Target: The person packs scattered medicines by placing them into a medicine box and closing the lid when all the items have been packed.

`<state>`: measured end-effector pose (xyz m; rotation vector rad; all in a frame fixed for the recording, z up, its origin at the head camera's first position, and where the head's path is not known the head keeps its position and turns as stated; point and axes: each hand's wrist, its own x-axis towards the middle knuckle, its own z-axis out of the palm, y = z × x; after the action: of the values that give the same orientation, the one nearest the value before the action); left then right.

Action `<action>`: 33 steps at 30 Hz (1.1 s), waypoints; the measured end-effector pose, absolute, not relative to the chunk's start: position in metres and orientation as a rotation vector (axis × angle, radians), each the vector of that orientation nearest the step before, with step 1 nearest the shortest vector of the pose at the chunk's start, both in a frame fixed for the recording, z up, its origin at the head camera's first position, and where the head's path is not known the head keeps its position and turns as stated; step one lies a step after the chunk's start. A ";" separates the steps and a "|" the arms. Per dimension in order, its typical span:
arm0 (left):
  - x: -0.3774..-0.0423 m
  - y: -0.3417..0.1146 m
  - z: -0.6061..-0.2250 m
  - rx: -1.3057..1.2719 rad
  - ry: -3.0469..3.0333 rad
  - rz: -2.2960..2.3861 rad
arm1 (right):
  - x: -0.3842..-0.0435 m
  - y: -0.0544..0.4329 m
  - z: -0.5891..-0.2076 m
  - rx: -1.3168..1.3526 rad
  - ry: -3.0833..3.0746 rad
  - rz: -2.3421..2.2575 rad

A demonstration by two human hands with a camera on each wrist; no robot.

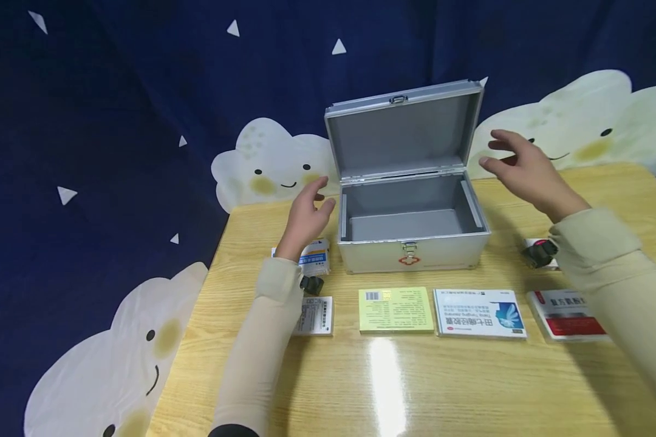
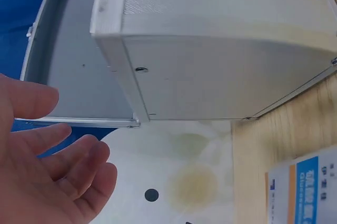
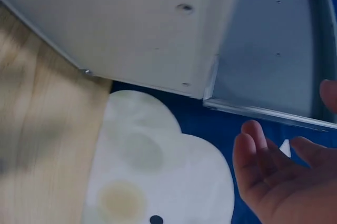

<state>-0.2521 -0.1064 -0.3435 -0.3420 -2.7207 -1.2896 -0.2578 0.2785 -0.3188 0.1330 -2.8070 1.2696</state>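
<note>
A silver first-aid case [image 1: 415,252] with a red cross stands on the table, its lid [image 1: 404,133] raised and its grey inside bare. My left hand [image 1: 308,215] hovers just left of the case, fingers loosely bent and holding nothing. On the other side, my right hand [image 1: 525,170] hangs in the air near the lid's right edge, also with nothing in it. Both wrist views show a gap between the fingers and the case: the left hand [image 2: 58,166] beside the open lid, the right hand [image 3: 284,176] below the lid's edge.
In front of the case lie a yellow-green medicine box [image 1: 396,310], a white-and-blue medicine box [image 1: 479,313] and a red-and-white medicine box [image 1: 568,315]. A blue-and-white box [image 1: 316,258] and a white box [image 1: 317,315] lie partly under the left arm. A dark blue curtain [image 1: 142,121] hangs behind.
</note>
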 end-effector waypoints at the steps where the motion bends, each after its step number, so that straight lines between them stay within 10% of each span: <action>1: -0.250 -0.107 -0.343 -0.348 -2.712 -1.301 | -0.255 0.279 -0.318 0.140 -2.814 1.262; 33: -0.225 -0.111 -0.371 -0.626 -2.849 -1.008 | -0.154 0.284 -0.333 0.535 -2.922 0.927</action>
<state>-0.2247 -0.1108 -0.3714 -0.6263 -2.8492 -1.0079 -0.1536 0.2837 -0.3329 0.5350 -2.9222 0.9272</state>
